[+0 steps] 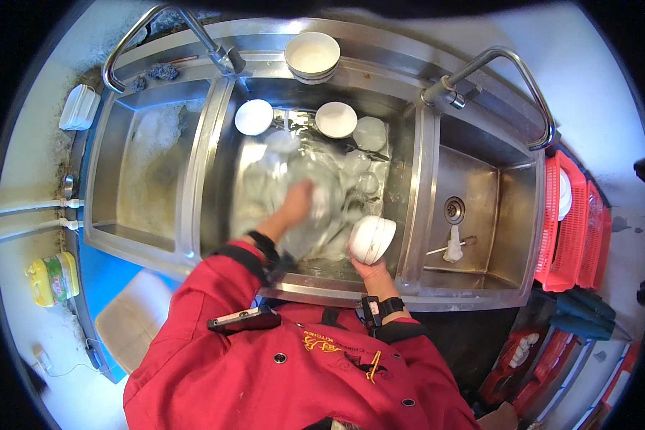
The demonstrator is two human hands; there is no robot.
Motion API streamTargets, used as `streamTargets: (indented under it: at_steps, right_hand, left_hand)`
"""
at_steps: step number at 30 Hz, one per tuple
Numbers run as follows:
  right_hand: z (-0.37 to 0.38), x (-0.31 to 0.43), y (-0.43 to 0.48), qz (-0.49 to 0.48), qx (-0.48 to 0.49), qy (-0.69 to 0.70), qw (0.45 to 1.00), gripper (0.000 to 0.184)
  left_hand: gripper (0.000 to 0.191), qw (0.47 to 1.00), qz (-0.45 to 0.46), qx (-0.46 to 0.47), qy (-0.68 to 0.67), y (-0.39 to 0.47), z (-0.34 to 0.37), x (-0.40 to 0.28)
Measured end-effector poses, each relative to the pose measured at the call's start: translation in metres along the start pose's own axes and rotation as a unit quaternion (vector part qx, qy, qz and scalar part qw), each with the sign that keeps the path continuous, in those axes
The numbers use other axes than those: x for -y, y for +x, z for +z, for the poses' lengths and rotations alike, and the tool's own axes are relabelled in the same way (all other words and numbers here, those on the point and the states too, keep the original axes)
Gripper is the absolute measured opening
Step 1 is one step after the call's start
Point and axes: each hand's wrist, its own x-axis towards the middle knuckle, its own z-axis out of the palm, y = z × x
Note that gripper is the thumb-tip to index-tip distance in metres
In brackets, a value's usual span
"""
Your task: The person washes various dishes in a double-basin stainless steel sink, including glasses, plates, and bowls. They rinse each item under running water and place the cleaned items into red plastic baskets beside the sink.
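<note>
My right hand (369, 266) grips white bowls (372, 239), apparently nested and tilted, over the near right part of the middle sink basin (215, 177). My left hand (298, 201) is motion-blurred over the stirred water in the same basin. Whether it holds anything is unclear. Toward the back of the basin are a white bowl (254, 117) on the left and a second bowl (336, 120) on the right. Several pale dishes (370, 134) lie under the water, their outlines distorted. On the back ledge stands a stack of bowls (312, 54).
Cloudy, foamy water fills the left basin (156, 161). A brush and a whitish rag (453, 247) lie by the drain (454, 209) in the right basin. Two faucets (223, 59) (441, 91) rise behind. Red plastic baskets (551, 263) stand at right, a yellow jug (54, 279) at left.
</note>
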Motion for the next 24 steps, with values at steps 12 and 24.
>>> streamTargets:
  at_steps: [12,24]
  right_hand:
    - [0.021,-0.019,-0.002,0.1,0.133,-0.111,0.98,0.044]
    - [0.023,-0.032,0.0,0.059,-0.013,-0.271,0.961,0.038]
  left_hand:
    - [0.028,0.918,0.016,0.176,-0.354,-0.027,-0.045,-0.076]
    - [0.027,0.987,-0.018,-0.131,-0.086,0.013,-0.004,-0.04]
